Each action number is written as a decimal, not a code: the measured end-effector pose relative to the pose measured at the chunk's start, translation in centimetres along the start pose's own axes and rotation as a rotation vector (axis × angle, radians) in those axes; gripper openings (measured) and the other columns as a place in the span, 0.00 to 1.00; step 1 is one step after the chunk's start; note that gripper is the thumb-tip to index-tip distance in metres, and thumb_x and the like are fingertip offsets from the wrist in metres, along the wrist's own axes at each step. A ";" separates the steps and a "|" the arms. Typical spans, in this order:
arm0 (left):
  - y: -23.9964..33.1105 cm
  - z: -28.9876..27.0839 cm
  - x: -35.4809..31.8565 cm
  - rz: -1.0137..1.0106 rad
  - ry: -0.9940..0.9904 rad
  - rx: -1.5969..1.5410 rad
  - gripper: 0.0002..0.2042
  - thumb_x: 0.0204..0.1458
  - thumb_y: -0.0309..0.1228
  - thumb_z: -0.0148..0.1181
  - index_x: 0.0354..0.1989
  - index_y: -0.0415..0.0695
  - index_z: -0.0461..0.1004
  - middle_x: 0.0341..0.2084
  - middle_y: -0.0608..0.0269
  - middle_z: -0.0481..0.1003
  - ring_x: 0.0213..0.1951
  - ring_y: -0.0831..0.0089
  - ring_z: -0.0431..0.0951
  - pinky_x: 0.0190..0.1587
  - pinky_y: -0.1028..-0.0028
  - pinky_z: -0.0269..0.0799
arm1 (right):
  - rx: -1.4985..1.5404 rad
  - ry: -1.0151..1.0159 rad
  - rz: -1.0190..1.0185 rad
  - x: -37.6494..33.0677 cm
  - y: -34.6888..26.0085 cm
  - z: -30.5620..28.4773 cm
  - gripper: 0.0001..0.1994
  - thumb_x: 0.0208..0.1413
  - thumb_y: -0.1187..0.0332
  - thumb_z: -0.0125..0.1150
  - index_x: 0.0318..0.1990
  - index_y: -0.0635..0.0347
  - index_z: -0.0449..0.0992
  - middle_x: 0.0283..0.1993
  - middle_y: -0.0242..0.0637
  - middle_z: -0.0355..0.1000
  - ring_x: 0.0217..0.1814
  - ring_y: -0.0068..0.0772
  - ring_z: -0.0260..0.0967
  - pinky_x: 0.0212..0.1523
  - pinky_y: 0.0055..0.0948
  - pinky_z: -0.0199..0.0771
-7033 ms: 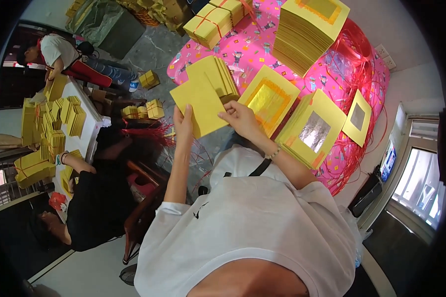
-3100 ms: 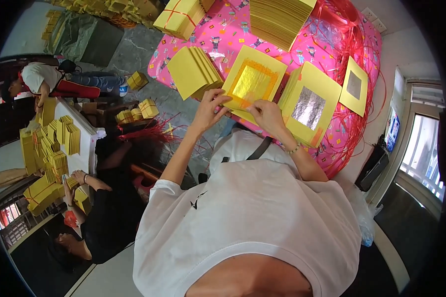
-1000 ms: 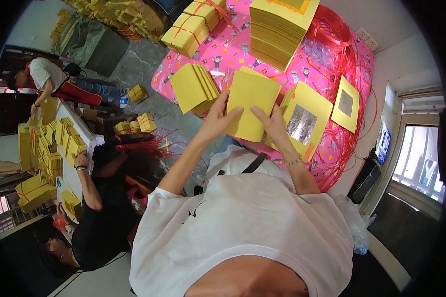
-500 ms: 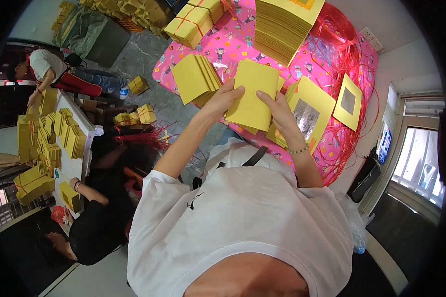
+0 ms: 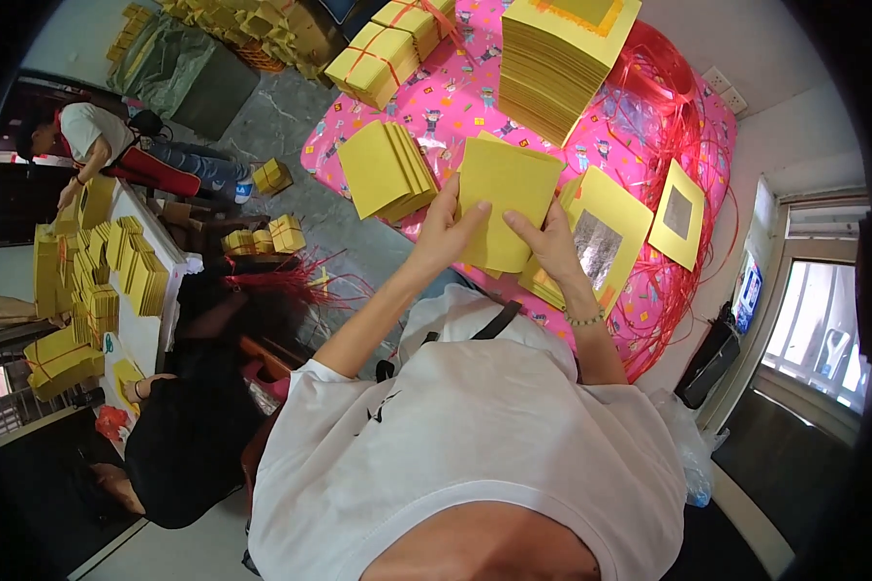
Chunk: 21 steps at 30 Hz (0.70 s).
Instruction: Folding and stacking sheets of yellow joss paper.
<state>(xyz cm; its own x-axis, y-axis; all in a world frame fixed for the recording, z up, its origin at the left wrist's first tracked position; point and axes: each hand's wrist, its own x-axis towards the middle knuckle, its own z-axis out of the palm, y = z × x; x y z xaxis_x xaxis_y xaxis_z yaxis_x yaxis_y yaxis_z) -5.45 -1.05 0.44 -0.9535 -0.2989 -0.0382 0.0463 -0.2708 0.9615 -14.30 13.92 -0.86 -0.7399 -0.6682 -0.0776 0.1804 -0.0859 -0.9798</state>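
Yellow paper sheet, left hand, right hand

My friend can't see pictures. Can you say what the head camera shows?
Both hands, left hand and right hand, hold a yellow paper sheet over a pink table cover. Yellow paper stacks and foil-centred sheets lie around.

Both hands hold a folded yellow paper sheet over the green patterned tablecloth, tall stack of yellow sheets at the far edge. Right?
Not quite: the patterned tablecloth is pink, not green, as the head view shows. The rest holds: the left hand and right hand both hold the folded yellow paper sheet over it, with the tall stack of yellow sheets at the far edge.
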 end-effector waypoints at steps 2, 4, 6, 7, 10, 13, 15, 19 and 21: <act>-0.2 0.1 -0.2 0.038 -0.006 0.022 0.19 0.59 0.25 0.49 0.58 0.39 0.59 0.49 0.60 0.70 0.50 0.76 0.69 0.52 0.75 0.65 | -0.006 -0.014 0.003 -0.1 -0.3 -0.1 0.23 0.54 0.71 0.64 0.56 0.66 0.64 0.50 0.36 0.70 0.51 0.24 0.68 0.50 0.26 0.70; -0.2 0.4 -0.5 0.075 -0.013 0.044 0.18 0.59 0.24 0.49 0.58 0.38 0.59 0.49 0.60 0.70 0.50 0.76 0.69 0.52 0.76 0.65 | -0.011 -0.030 0.000 -0.2 -0.6 0.0 0.19 0.55 0.70 0.63 0.53 0.65 0.67 0.48 0.34 0.72 0.48 0.23 0.69 0.49 0.25 0.70; -0.2 0.9 -0.7 0.151 0.030 0.089 0.17 0.60 0.24 0.48 0.57 0.38 0.59 0.47 0.60 0.69 0.49 0.76 0.69 0.52 0.76 0.65 | -0.007 -0.040 0.007 -0.2 -0.6 -0.2 0.19 0.55 0.70 0.63 0.53 0.65 0.68 0.48 0.34 0.72 0.48 0.22 0.69 0.49 0.25 0.70; -0.2 1.0 -0.8 0.151 0.029 0.089 0.17 0.60 0.24 0.48 0.57 0.38 0.59 0.47 0.60 0.69 0.49 0.76 0.69 0.52 0.76 0.65 | -0.002 -0.051 0.015 -0.2 -0.5 -0.2 0.19 0.55 0.70 0.63 0.53 0.65 0.68 0.47 0.34 0.72 0.48 0.22 0.69 0.48 0.24 0.70; -0.2 1.2 -1.0 0.154 0.043 0.120 0.17 0.60 0.23 0.47 0.57 0.38 0.59 0.46 0.60 0.69 0.49 0.76 0.69 0.52 0.76 0.64 | 0.004 -0.053 -0.016 -0.3 -0.8 0.0 0.18 0.56 0.70 0.62 0.52 0.65 0.69 0.48 0.34 0.72 0.47 0.22 0.69 0.48 0.24 0.71; -0.1 1.5 -1.2 0.197 0.087 0.090 0.16 0.60 0.23 0.47 0.57 0.38 0.59 0.47 0.61 0.69 0.49 0.76 0.69 0.52 0.75 0.64 | 0.024 0.024 -0.035 -0.5 -1.2 0.7 0.17 0.57 0.70 0.61 0.52 0.66 0.69 0.46 0.35 0.74 0.45 0.21 0.70 0.45 0.23 0.72; 0.0 1.4 -1.1 0.138 0.088 0.033 0.18 0.59 0.23 0.47 0.58 0.38 0.59 0.49 0.60 0.70 0.50 0.76 0.69 0.53 0.75 0.64 | 0.046 0.057 0.027 -0.3 -1.5 0.6 0.15 0.58 0.69 0.60 0.50 0.66 0.71 0.44 0.34 0.74 0.42 0.20 0.71 0.43 0.22 0.73; 0.5 1.1 -0.9 0.055 0.118 -0.030 0.19 0.59 0.22 0.48 0.59 0.39 0.59 0.51 0.60 0.70 0.52 0.75 0.70 0.54 0.75 0.64 | 0.030 0.125 0.020 0.1 -1.2 1.0 0.14 0.59 0.66 0.58 0.46 0.67 0.75 0.38 0.33 0.76 0.36 0.17 0.72 0.36 0.20 0.73; 0.6 0.4 -0.9 -0.085 0.088 -0.093 0.21 0.57 0.21 0.49 0.60 0.39 0.59 0.52 0.60 0.70 0.53 0.74 0.70 0.55 0.74 0.64 | 0.023 0.141 0.012 0.2 -0.9 1.1 0.14 0.60 0.66 0.58 0.47 0.67 0.75 0.38 0.33 0.76 0.35 0.16 0.71 0.36 0.19 0.72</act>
<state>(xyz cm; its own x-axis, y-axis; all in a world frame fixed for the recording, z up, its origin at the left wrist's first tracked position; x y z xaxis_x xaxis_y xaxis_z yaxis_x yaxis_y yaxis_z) -4.73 -0.55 1.19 -0.9254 -0.3497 -0.1460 -0.0019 -0.3811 0.9245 -13.90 13.06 0.19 -0.8209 -0.5591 -0.1162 0.2038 -0.0967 -0.9742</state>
